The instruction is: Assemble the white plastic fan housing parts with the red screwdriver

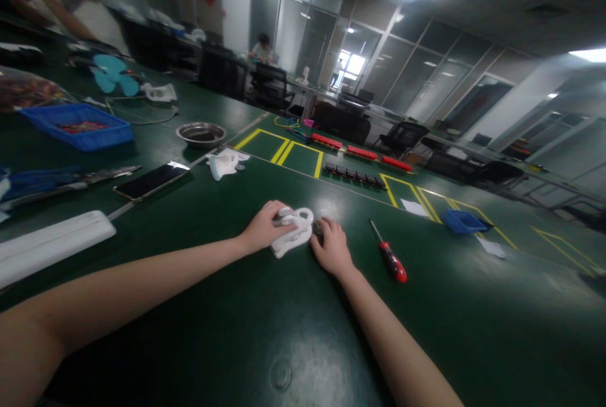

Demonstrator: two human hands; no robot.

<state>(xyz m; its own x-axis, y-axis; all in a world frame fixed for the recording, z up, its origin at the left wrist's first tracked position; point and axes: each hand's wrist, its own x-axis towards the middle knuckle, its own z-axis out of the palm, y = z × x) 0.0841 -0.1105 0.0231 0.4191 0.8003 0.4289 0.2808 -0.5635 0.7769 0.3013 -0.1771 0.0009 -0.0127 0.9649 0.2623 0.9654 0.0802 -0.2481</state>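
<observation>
My left hand (268, 228) is closed around a white plastic housing (294, 238) with a rounded loop at its far end, held at the tabletop. Just to its right, my right hand (332, 247) has its fingers curled over a small dark round part (318, 227); most of that part is hidden by the fingers. A screwdriver (392, 262) with a red and black handle lies to the right of my right hand. Beyond my left hand, another white plastic piece (223, 163) rests on the green table (227, 318).
To the left are a phone (154, 180), a white box-like item (52, 244), pliers (104, 175), a metal bowl (201, 134) and a blue tray (80, 129). A fan with blue blades (113, 74) stands behind. Further off lie red strips (362, 152), a black strip (354, 175) and a blue bin (461, 221).
</observation>
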